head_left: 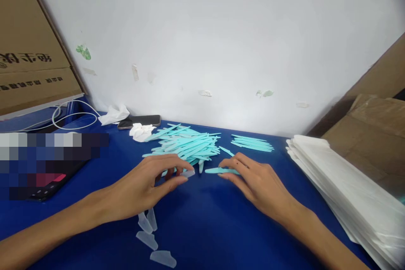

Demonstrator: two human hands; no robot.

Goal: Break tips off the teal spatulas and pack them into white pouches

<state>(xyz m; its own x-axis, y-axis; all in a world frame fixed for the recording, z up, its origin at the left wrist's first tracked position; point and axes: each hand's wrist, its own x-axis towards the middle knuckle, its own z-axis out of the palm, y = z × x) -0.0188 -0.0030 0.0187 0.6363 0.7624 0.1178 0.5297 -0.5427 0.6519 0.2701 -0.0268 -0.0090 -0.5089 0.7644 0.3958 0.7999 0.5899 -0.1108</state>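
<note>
My left hand (158,177) pinches a small translucent cover (188,173) between thumb and fingertips. My right hand (253,175) grips a slim teal stick, which looks like an eyebrow razor (213,170), its tip pointing left toward the cover. The two pieces are apart. Behind both hands lies a loose pile of similar teal razors (190,143). To its right, several more form a neat row (253,143), and a single one (226,151) lies just beyond my right fingers. Several loose translucent covers (163,258) rest on the blue table below my left wrist.
A phone (141,121) and crumpled tissues (114,114) lie behind the pile, with a white cable (74,120) farther left. A pixelated dark device (53,183) is at left. White plastic bags (344,194) stack at right by a cardboard box (373,139). A white wall (221,42) stands behind.
</note>
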